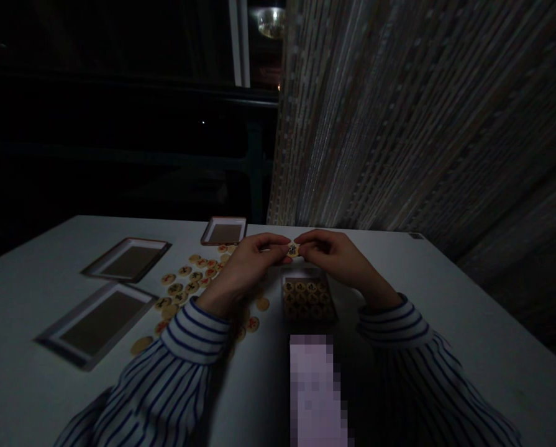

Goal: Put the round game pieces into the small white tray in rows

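Observation:
Between my two hands a round xiangqi piece with a dark character is held up, its face toward me. My left hand pinches its left edge, and my right hand pinches its right edge. Just below and nearer to me is an open box with rows of xiangqi pieces showing dark characters. Left of the box, partly behind my left arm, many loose xiangqi pieces lie scattered, some marked red, some dark, some blank side up.
Three shallow open trays or lids stand on the white table: one at the back, one at left, one nearer. Strands of a string curtain hang behind the table. A blurred-out pinkish patch covers the near middle.

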A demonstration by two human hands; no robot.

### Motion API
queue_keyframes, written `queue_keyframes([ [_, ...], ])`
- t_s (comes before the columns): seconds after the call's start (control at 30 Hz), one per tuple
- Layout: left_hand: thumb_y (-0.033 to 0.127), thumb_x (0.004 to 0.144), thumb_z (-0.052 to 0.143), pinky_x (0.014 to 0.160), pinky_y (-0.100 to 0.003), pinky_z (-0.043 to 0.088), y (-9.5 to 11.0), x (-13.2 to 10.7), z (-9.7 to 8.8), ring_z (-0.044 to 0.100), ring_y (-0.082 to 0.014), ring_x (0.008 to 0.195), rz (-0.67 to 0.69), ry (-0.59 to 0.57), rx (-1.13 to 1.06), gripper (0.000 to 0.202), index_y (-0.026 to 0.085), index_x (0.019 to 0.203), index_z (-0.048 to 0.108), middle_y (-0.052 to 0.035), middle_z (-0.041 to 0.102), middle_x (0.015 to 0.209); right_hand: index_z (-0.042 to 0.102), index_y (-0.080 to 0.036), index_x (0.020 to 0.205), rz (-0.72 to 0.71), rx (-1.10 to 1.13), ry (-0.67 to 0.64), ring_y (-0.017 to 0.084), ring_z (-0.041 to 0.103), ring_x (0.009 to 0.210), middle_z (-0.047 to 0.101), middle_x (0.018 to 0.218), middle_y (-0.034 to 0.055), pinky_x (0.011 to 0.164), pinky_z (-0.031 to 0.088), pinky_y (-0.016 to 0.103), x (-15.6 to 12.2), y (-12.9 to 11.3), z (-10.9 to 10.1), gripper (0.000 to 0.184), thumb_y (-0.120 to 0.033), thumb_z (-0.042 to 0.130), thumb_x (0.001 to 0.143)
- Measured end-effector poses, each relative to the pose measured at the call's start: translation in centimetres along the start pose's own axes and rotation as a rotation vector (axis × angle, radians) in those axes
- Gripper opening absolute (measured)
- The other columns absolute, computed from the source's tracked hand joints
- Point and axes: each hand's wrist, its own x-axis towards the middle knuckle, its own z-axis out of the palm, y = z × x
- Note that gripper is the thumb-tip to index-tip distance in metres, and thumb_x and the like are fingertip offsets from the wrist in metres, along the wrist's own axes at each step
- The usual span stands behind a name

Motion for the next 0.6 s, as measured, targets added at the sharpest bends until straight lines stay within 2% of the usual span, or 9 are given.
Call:
queue_keyframes([
  [0.23, 0.028, 0.066, 0.066, 0.071, -0.026, 0.047, -0.07, 0.19, -0.11, 0.058, -0.0105, 0.066, 0.028, -0.005, 0.035, 0.019, 0.012, 0.077, 0.065, -0.0034, 0.065, 0.074, 0.062, -0.012, 0.085, -0.019, -0.021, -0.009, 0.011, 0.054, 0.062, 0.06, 0.068, 0.0006, 0.058, 0.042, 0.024, 0.0, 0.17, 0.0, 0.019, -0.021, 0.055, 0.069],
  [0.37, 0.026, 0.065, 0.066, 0.069, -0.025, 0.046, -0.18, 0.29, -0.09, 0.058, -0.0104, 0.066, 0.013, 0.008, 0.026, 0.019, 0.012, 0.078, 0.065, -0.0036, 0.066, 0.073, 0.062, -0.013, 0.087, -0.036, -0.045, 0.003, 0.012, 0.057, 0.067, 0.064, 0.074, 0.0024, 0.062, 0.044, 0.025, 0.08, 0.38, 0.01, 0.021, -0.022, 0.055, 0.07],
  [0.6, 0.023, 0.064, 0.065, 0.068, -0.025, 0.047, -0.73, 0.64, -0.16, 0.059, -0.0105, 0.064, 0.003, 0.063, -0.013, 0.017, 0.012, 0.077, 0.063, -0.0022, 0.064, 0.07, 0.063, -0.015, 0.094, -0.15, -0.264, 0.016, 0.011, 0.057, 0.071, 0.066, 0.082, 0.0026, 0.064, 0.043, 0.024, 0.0, 0.59, 0.14, 0.023, -0.025, 0.057, 0.074],
])
